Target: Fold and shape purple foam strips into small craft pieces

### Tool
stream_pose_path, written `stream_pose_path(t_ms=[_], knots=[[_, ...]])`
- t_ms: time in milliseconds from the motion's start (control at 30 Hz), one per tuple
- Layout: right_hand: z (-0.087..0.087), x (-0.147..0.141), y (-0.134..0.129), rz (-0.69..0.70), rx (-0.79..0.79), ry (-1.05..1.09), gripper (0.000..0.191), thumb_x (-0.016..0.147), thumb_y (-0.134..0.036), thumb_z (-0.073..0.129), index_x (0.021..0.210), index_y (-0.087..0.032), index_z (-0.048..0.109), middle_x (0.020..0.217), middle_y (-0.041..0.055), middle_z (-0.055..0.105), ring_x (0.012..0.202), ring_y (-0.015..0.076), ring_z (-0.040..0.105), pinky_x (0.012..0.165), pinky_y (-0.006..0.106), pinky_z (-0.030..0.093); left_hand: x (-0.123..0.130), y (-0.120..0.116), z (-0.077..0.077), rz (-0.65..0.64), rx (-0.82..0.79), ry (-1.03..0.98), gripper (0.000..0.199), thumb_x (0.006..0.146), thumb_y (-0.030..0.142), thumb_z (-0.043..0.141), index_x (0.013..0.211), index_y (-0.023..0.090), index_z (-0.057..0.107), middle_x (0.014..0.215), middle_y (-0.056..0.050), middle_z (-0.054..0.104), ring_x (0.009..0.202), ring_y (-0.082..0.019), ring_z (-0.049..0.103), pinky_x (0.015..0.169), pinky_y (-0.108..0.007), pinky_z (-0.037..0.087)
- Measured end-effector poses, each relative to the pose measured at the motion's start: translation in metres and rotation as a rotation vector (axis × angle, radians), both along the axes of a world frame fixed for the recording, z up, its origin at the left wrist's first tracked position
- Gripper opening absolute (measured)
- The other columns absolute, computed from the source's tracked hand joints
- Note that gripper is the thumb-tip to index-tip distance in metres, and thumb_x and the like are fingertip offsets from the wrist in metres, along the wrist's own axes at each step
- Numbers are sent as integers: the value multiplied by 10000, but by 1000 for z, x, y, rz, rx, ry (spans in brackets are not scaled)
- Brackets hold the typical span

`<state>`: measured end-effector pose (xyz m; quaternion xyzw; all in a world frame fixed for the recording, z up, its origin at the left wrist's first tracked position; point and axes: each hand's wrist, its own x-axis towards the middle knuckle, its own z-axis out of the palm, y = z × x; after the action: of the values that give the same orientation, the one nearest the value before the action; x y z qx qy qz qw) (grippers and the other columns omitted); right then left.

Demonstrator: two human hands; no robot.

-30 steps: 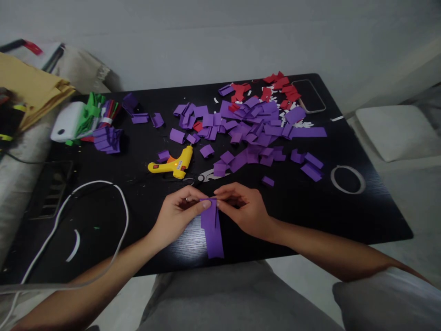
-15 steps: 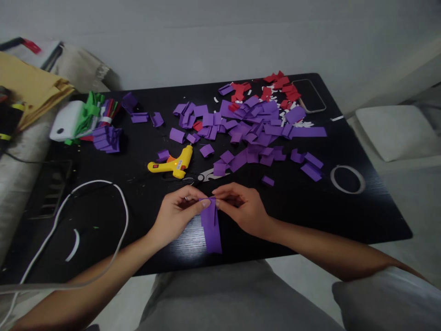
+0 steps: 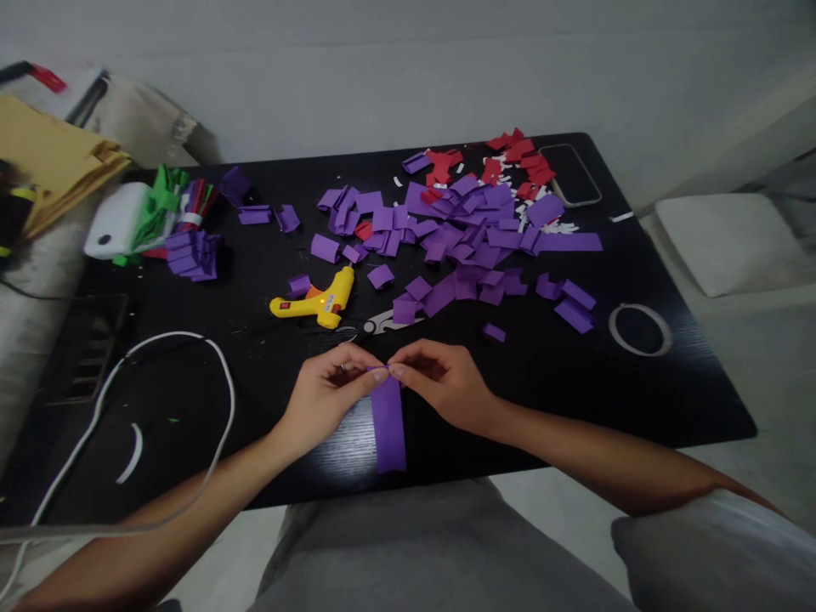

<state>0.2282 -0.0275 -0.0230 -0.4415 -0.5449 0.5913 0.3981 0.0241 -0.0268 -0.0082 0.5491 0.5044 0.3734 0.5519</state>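
Between my hands hangs a purple paper strip [image 3: 388, 429], its lower end toward the table's front edge. My left hand [image 3: 335, 382] is closed, pinching the strip's upper left corner between thumb and fingers. At the upper right corner, my right hand [image 3: 450, 382] pinches the same strip, its thumb close to the left thumb. Just beyond the hands lie scissors [image 3: 382, 322], partly covered by a purple piece, and a yellow hot glue gun [image 3: 319, 302] on its side. A heap of folded purple paper pieces [image 3: 472, 225] spreads farther back.
Red paper pieces [image 3: 526, 157] and white scraps lie at the back right, near a clear phone case [image 3: 569, 176]. A tape ring [image 3: 639, 330] rests at right. A white cable [image 3: 230, 382] loops across the left, passing over my left forearm. Bundled paper strips [image 3: 159, 208] lie back left.
A loose fold or flap on the strip's right side no longer shows, and the strip looks flat. My right hand has come slightly left, closer to my left hand.
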Motion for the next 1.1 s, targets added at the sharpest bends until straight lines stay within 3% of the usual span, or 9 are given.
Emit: stream_pose_path(t_ms=[333, 633, 1100], knots=[[1, 1, -1, -13, 32, -11, 117, 925, -332, 758, 934, -217, 779, 890, 19, 805, 808, 159, 757, 759, 284, 628, -2, -1, -2, -23, 12, 27, 103, 868, 298, 824, 874, 196, 809, 737, 0, 749, 652, -108, 666, 622, -195, 531], [1, 1, 0, -38, 16, -21, 106, 921, -328, 760, 931, -223, 771, 892, 15, 803, 814, 159, 761, 769, 290, 638, -8, 0, 0, -50, 201, 170, 91, 909, 277, 786, 943, 200, 821, 762, -10, 797, 653, -130, 733, 652, -215, 590], [0, 1, -1, -36, 71, -50, 95, 938, -310, 748, 941, -221, 780, 894, 14, 814, 811, 162, 768, 756, 287, 629, -9, -1, 2, -65, 105, 143, 148, 925, 329, 772, 906, 192, 825, 709, -16, 782, 628, -148, 739, 624, -221, 605]])
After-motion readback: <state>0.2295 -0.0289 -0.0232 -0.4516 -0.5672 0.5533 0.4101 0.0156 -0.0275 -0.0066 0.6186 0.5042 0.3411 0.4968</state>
